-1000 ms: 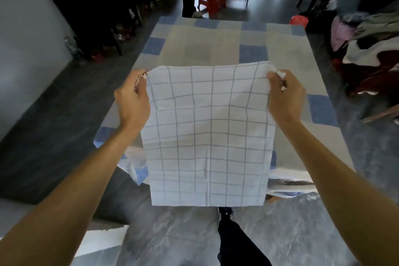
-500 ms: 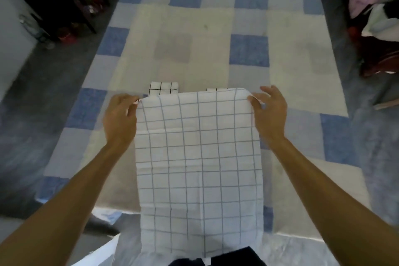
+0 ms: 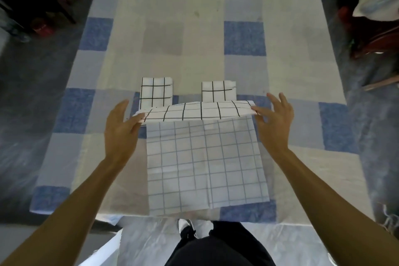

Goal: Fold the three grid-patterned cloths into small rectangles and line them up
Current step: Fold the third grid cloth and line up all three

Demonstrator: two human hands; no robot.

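Over patchwork table cover (image 3: pixel 194 17), head cam: got third grid cloth (image 3: pixel 205 157) laid down flat, not held up in air as a sec ago. Pinching its far corners w/ left hand (image 3: pixel 121 129) and right hand (image 3: pixel 275 119), other fingers spread; rolling far edge back toward body. Just beyond, spotting left folded cloth (image 3: pixel 156 92) and right folded cloth (image 3: pixel 218 90), side by side, apart. Reads as 1st fold starting: 2 done, 1 to go.

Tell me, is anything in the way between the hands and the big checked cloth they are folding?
Nothing visible does. The left hand and the right hand each pinch a far corner of the large cloth. The left folded cloth and the right folded cloth lie just beyond it, near edges hidden.
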